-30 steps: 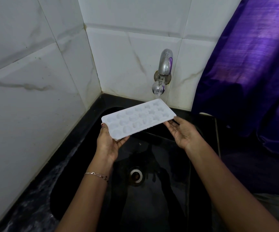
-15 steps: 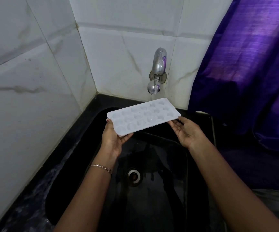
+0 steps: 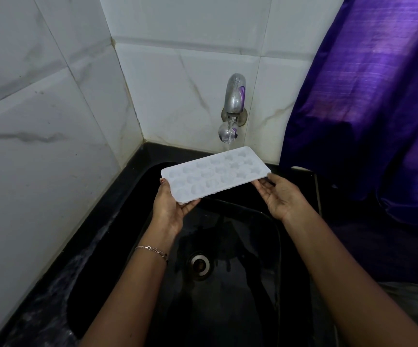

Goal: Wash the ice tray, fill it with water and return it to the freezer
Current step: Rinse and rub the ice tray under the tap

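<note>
The tray [image 3: 215,175] is held at frame centre above the sink [image 3: 228,309], cavities up. The left hand [image 3: 170,209] grasps its lower-left end, the right hand [image 3: 281,196] its right end. This 2-hand hold likely levels it and puts the upper-right cavities under the stream from the tap [image 3: 234,98].

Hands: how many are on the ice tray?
2. The left hand holds the ice tray at its left end; the right hand holds its right end, by the tap.
</note>
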Tool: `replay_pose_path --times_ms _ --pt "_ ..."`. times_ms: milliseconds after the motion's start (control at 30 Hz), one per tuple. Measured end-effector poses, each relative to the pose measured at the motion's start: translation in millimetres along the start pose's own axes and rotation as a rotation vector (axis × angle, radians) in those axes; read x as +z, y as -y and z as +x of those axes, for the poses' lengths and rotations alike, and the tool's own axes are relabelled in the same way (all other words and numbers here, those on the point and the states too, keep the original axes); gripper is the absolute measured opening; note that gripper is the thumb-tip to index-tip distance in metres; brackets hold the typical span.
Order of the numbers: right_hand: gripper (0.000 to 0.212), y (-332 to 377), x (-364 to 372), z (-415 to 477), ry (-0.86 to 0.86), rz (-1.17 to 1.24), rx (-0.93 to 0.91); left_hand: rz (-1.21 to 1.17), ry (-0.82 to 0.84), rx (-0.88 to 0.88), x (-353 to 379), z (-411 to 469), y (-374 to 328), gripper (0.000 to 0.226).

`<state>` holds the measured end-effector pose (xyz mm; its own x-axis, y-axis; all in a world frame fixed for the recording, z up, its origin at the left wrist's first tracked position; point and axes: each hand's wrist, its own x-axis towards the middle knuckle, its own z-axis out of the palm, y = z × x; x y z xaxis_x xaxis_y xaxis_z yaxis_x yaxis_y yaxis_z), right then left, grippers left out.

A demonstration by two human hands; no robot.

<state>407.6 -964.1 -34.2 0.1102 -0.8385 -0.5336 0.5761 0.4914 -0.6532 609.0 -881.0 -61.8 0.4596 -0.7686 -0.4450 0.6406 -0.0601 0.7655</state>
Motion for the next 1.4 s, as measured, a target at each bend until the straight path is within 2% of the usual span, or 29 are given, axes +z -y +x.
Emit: replay_pose_path --times_ms 533,1400 --pt "0.014 6.3 -15.3 -2.6 -0.062 0.097 -0.059 0.101 0.042 -0.036 23.3 8.4 -3.3 0.04" --pt "0.013 13.8 -11.3 -13.4 -0.074 0.172 -0.067 0.084 0.058 -0.018 35.2 10.2 -3.1 0.039"
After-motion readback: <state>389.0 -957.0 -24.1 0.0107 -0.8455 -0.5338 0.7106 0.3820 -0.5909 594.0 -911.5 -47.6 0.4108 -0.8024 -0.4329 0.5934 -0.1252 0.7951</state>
